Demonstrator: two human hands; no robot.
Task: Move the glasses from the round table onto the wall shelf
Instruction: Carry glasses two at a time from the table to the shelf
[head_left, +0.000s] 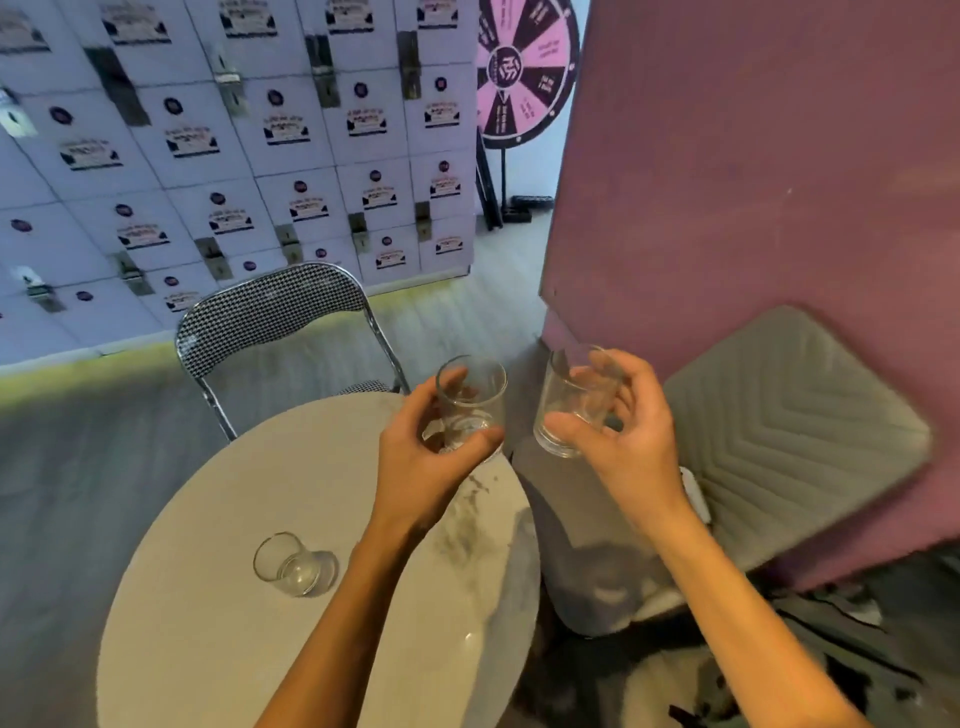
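My left hand grips a clear tumbler, held upright above the far right edge of the round marble table. My right hand holds a second clear glass, lifted past the table's edge and leaning slightly. A third glass stands alone on the table top, near its middle left. No wall shelf is in view.
A folding chair with a houndstooth back stands behind the table. A grey quilted cushion leans against a purple wall panel on the right. White lockers and a pink prize wheel fill the back.
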